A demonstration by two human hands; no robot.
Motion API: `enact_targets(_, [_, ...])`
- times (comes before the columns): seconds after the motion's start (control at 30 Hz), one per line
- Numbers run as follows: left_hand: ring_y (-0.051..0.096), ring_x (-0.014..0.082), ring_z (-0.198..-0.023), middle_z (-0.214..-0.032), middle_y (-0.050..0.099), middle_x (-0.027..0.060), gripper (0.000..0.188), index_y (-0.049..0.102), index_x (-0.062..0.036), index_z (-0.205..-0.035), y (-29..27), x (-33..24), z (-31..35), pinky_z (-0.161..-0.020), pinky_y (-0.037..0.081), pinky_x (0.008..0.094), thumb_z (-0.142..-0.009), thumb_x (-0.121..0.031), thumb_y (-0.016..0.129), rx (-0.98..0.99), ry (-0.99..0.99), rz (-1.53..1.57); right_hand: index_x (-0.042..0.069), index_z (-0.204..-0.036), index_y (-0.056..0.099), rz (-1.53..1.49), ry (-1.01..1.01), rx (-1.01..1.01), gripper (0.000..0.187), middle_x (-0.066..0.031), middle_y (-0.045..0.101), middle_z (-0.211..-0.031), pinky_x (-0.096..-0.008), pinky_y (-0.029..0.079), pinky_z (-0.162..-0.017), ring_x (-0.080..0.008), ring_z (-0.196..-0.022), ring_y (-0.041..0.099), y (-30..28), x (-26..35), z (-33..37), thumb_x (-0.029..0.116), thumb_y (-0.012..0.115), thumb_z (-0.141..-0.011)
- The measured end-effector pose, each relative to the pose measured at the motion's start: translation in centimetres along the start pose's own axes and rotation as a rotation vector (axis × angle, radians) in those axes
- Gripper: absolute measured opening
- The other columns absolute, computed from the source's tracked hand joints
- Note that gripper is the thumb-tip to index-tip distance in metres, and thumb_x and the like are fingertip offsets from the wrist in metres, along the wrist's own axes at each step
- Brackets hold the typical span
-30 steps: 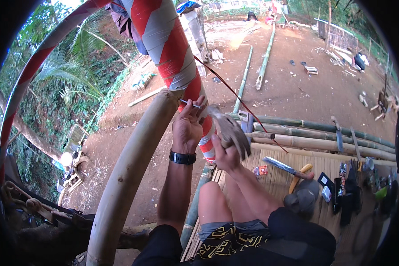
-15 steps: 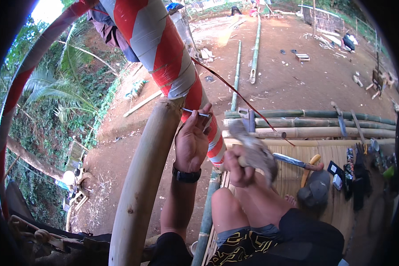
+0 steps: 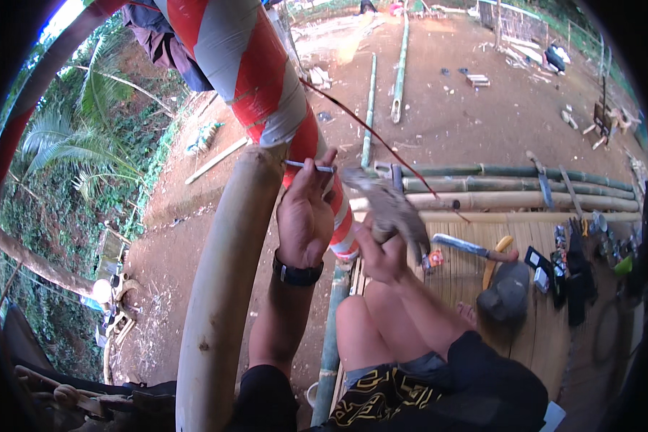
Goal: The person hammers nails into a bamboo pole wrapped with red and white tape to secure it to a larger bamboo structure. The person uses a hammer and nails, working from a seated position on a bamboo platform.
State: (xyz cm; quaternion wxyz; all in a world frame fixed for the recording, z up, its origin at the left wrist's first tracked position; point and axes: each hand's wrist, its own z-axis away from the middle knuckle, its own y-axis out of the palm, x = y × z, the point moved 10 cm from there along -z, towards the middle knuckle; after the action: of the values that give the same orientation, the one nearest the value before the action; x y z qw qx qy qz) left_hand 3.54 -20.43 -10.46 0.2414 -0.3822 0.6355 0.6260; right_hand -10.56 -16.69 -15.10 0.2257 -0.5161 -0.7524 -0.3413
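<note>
My left hand [image 3: 304,223], wearing a dark wristband, pinches a long metal nail [image 3: 312,167] between its fingers. The nail's tip meets the upper end of a smooth pale pole [image 3: 227,295], where that pole leans against a thick post wrapped in red and silver-white stripes [image 3: 263,75]. Closed around a handle, my right hand [image 3: 383,253] holds a hammer [image 3: 390,205] with a grey head. One end of the hammer head is close to the nail's head, with a small gap between them. Most of the handle is hidden in my fist.
A bamboo-slat platform [image 3: 457,284] lies at my right, edged by several bamboo poles [image 3: 511,184]. On it are a long-bladed knife [image 3: 462,245], a grey cap [image 3: 506,294] and a black glove-like bundle [image 3: 577,277]. A thin dark-red strip [image 3: 378,135] hangs from the striped post.
The hammer in my right hand has come up and closer to the nail's head. My left hand keeps its pinch on the nail. The whole view has shifted slightly.
</note>
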Motion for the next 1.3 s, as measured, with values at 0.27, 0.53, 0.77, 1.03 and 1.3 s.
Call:
enact_targets(0.27, [0.053, 0.0152, -0.113, -0.126, 0.061, 0.0066, 0.016, 0.061, -0.0135, -0.096, 0.7, -0.9, 0.3, -0.095, 0.029, 0.0330, -0.097, -0.026, 0.052, -0.008, 0.028, -0.016, 0.006, -0.082, 0.056, 0.244, -0.130, -0.029, 0.006, -0.0034, 0.047, -0.055, -0.0315, 0.033, -0.042, -0.0163, -0.044, 0.043, 0.3, 0.2, 0.6, 0.008, 0.056, -0.087])
enact_targets(0.53, [0.052, 0.0182, -0.117, -0.127, 0.060, 0.0103, 0.016, 0.060, -0.0149, -0.093, 0.8, -0.6, 0.4, -0.099, 0.030, 0.0370, -0.097, -0.027, 0.051, 0.005, 0.027, -0.009, 0.007, -0.072, 0.043, 0.361, -0.246, -0.004, 0.017, -0.0007, 0.042, -0.055, -0.0281, 0.031, -0.043, -0.0094, -0.044, 0.038, 0.0, 0.5, 0.5, 0.001, 0.052, -0.085])
enact_targets(0.77, [0.053, 0.0158, -0.110, -0.119, 0.065, 0.0092, 0.022, 0.064, -0.0078, -0.092, 0.6, -0.5, 0.5, -0.100, 0.026, 0.0328, -0.096, -0.027, 0.053, -0.002, 0.007, 0.046, 0.003, -0.081, 0.056, -0.013, 0.044, -0.082, 0.007, -0.0073, 0.052, -0.061, -0.0353, 0.042, -0.052, -0.0193, -0.056, 0.051, -1.7, -1.1, 0.5, 0.009, 0.056, -0.086])
enact_targets(1.03, [0.051, 0.0164, -0.117, -0.121, 0.063, 0.0134, 0.022, 0.063, -0.0075, -0.090, 0.3, -0.7, 0.2, -0.106, 0.024, 0.0328, -0.098, -0.025, 0.052, 0.001, 0.000, 0.071, 0.000, -0.090, 0.055, -0.384, -0.100, 0.067, 0.014, -0.0120, 0.055, -0.069, -0.0370, 0.043, -0.054, -0.0215, -0.066, 0.055, -1.4, -0.7, 0.3, 0.012, 0.062, -0.085])
enact_targets(1.3, [0.053, 0.0147, -0.111, -0.122, 0.063, 0.0103, 0.026, 0.062, -0.0046, -0.106, 0.6, -0.4, 0.6, -0.106, 0.023, 0.0314, -0.097, -0.027, 0.052, 0.005, -0.032, 0.106, 0.006, -0.072, 0.046, 0.069, -0.218, -0.071, 0.013, -0.0019, 0.045, -0.058, -0.0266, 0.036, -0.049, -0.0139, -0.051, 0.046, -1.9, 2.7, 0.2, 0.001, 0.054, -0.082])
